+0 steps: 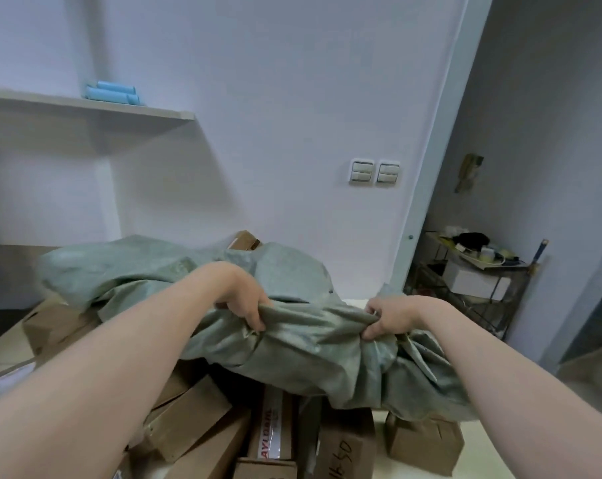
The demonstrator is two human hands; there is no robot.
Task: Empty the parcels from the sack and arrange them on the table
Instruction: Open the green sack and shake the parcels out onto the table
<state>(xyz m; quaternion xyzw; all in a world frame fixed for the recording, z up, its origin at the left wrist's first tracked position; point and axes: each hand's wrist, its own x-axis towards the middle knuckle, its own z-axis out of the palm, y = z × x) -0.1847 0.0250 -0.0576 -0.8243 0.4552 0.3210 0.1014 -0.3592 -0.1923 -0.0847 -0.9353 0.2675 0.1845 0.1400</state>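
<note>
A grey-green woven sack (196,271) lies crumpled over a heap of brown cardboard parcels (189,420) on the pale table (493,447). My left hand (246,302) grips a bunched fold of the sack near its middle. My right hand (391,318) grips the same fold a little to the right. Several parcels spill out below the sack's open mouth, one with a red-lettered label (273,426) and one with handwritten numbers (344,451). Another small parcel (424,444) sits at the right, and a box corner (246,240) pokes out behind the sack.
A wall shelf (85,105) with blue rolls (113,93) hangs at upper left. Two light switches (375,172) are on the wall. A wire rack (472,281) with clutter stands in the doorway at right. More flat boxes (50,326) lie at left.
</note>
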